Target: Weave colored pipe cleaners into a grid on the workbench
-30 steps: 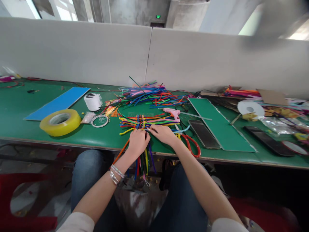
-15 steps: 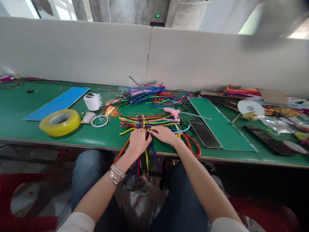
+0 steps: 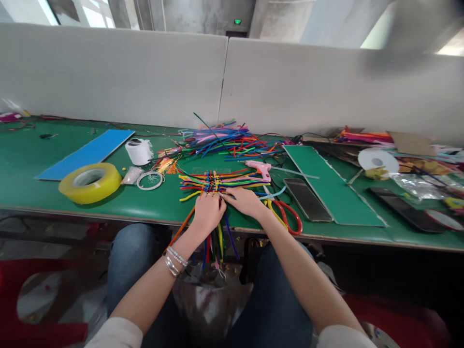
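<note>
A woven piece of multicoloured pipe cleaners [image 3: 212,181] lies near the table's front edge, with loose ends spread left and right and more strands hanging over the edge. My left hand [image 3: 209,211] is closed on its near edge, fingers bent around the strands. Beside it, my right hand [image 3: 244,201] has thumb and fingers pressed together on the same edge. The exact strands under the fingertips are hidden. Just right of the weave are a pink glue gun [image 3: 260,169] and scissors [image 3: 290,217] with red handles, close to my right wrist.
Loose pipe cleaners [image 3: 224,140] are heaped behind. Left are a yellow tape roll [image 3: 108,186], a white thread spool [image 3: 139,153], a white ring [image 3: 150,187] and a blue board [image 3: 89,154]. A phone [image 3: 308,200] and green board [image 3: 337,193] lie right; a partition [image 3: 145,77] stands behind.
My two hands have drawn very slightly closer at the weave's near edge, the fingertips shifting a little. The things on the table have stayed in place.
</note>
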Demonstrator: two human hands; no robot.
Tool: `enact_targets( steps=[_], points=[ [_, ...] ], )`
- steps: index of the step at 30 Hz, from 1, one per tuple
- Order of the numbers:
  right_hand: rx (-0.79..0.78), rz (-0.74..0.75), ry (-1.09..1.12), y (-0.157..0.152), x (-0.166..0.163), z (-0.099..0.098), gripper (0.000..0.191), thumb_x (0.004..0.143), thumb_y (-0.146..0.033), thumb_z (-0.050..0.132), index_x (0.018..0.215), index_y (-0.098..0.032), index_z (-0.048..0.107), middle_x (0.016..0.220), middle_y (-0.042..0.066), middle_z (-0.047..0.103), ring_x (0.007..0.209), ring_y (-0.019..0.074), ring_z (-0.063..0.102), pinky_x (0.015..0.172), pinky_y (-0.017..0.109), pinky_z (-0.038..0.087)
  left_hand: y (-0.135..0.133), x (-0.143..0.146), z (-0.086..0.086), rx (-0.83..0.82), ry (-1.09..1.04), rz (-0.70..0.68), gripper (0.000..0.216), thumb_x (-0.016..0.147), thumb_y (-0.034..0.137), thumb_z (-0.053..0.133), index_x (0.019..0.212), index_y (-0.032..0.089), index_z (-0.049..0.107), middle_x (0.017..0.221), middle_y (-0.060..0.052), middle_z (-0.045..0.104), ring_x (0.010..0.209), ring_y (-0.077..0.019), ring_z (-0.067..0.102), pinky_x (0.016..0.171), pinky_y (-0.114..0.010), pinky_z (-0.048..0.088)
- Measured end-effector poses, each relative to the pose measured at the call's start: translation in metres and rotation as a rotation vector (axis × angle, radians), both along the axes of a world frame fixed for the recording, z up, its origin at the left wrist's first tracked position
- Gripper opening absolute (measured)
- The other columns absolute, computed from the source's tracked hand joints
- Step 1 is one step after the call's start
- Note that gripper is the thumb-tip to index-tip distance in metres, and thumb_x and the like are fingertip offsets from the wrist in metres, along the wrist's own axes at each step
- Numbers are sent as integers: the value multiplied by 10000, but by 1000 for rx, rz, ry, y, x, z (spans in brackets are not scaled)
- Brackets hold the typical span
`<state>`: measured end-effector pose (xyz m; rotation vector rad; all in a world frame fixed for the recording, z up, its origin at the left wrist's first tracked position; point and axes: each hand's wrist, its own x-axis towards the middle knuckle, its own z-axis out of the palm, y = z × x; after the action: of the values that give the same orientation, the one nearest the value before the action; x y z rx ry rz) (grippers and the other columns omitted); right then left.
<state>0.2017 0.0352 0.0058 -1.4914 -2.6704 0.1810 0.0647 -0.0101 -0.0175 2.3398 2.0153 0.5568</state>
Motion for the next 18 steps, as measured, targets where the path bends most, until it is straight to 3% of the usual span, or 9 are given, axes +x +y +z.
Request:
enact_targets(
  steps=[12, 18],
  points=[
    [-100, -45, 69, 2, -1, 3, 371, 907, -471, 350, 811, -229, 614, 876, 7, 670, 788, 161, 599, 598, 222, 357, 0, -6, 7, -59, -36, -9, 220, 837, 297, 439, 800, 152, 600, 840, -86, 661, 880, -228, 589, 788, -331, 402],
    [-98, 0, 93, 5, 1, -3, 369, 935, -409, 299, 890, -236, 622, 1000, 20, 667, 912, 174, 598, 740, 256, 407, 1, -6, 11, -94, -16, 15, 178, 831, 284, 454, 896, 147, 547, 848, -98, 652, 879, -238, 596, 757, -326, 408]
  ],
)
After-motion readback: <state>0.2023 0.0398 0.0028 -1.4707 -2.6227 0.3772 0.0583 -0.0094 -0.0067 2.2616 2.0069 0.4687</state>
